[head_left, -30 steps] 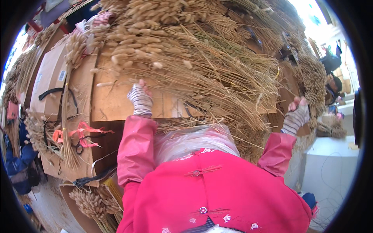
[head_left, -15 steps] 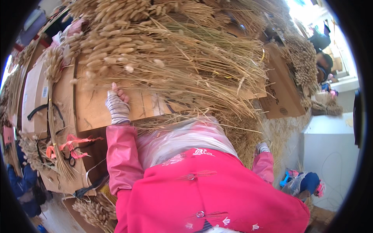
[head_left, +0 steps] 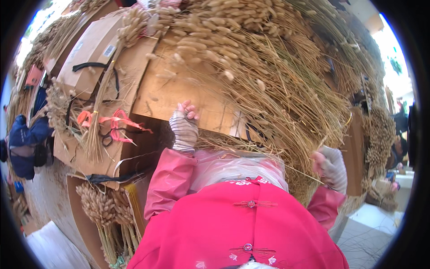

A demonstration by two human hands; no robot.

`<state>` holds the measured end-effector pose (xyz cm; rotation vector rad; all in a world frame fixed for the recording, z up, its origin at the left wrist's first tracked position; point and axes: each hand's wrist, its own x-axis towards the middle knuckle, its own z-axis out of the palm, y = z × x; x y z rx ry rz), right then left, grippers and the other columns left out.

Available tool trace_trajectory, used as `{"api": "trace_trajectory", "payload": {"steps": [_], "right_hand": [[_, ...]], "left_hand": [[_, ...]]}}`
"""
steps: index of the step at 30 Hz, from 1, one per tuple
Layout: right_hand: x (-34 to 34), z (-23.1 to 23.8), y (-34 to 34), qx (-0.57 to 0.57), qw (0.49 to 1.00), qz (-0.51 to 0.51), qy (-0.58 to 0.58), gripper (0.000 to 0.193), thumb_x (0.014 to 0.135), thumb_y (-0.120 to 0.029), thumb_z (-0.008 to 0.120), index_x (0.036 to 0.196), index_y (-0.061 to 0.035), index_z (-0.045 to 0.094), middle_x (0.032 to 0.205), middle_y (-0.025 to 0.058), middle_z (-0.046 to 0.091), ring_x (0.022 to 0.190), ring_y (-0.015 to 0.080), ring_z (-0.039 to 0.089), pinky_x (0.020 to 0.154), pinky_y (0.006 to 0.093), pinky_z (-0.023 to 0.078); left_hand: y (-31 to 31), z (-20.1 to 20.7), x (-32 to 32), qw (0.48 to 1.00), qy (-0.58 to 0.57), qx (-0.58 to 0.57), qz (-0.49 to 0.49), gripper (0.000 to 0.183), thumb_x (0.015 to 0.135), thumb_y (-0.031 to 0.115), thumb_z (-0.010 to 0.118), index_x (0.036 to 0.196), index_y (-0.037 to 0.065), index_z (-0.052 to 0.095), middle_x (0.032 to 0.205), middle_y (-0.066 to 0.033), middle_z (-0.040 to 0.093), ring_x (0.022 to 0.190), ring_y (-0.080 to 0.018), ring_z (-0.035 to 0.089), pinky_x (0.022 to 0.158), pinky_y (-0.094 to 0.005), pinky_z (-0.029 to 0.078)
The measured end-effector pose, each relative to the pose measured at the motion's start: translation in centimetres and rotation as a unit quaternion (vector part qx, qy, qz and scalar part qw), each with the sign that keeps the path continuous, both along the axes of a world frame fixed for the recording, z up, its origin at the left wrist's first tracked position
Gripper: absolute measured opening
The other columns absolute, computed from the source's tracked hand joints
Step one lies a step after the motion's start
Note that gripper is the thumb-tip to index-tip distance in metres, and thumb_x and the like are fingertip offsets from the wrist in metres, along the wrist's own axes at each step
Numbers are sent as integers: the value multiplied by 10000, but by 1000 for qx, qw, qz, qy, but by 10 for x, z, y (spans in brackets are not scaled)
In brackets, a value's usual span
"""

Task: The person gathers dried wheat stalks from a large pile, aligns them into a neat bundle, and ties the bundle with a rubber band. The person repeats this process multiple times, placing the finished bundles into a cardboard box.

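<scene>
A large heap of dried bunny-tail grass (head_left: 273, 67) lies across a wooden board (head_left: 179, 85), fluffy heads toward the far left and stems toward the right. Over the board's near edge is my left hand (head_left: 184, 127), in a striped fingerless glove, its fingers curled; anything in them is too small to make out. My right hand (head_left: 331, 168), gloved alike, is closed beside the stem ends. A thin stem passes by its fingers, but I cannot tell whether they grip it. Clear plastic (head_left: 242, 168) covers my lap.
To the left, a cardboard box (head_left: 89, 58) stands near a tied grass bundle (head_left: 96, 121), orange ribbon (head_left: 118, 123) and black-handled scissors (head_left: 107, 138). More bundles (head_left: 101, 206) stand in a box below. Another cardboard box (head_left: 353, 152) is at the right.
The view has swung, shifting the scene rightward. My right hand has risen from low beside my body to the stem ends. My left hand stays curled near the board's edge.
</scene>
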<state>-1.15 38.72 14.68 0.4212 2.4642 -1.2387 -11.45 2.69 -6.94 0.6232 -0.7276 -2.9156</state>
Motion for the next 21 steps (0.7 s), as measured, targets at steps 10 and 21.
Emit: {"api": "trace_trajectory", "payload": {"steps": [10,21], "right_hand": [[-148,-124,-227,388,819,346,243,232,774,-272,640,864,-60,607,818,140,634,759,310,627,646,406,499],[-135,-150,-218,290,798,379,367,159,724,-189,607,825,-71,576,758,114,602,726,269,609,632,381,488]], "left_hand": [[-4,16,16,996,-33,-58,63,359,869,155,608,1166,-13,495,867,-128,623,595,-89,529,613,-268,508],[-3,14,17,992,26,-112,49,361,877,256,603,1060,-52,556,883,-137,637,748,-151,605,697,-272,500]]}}
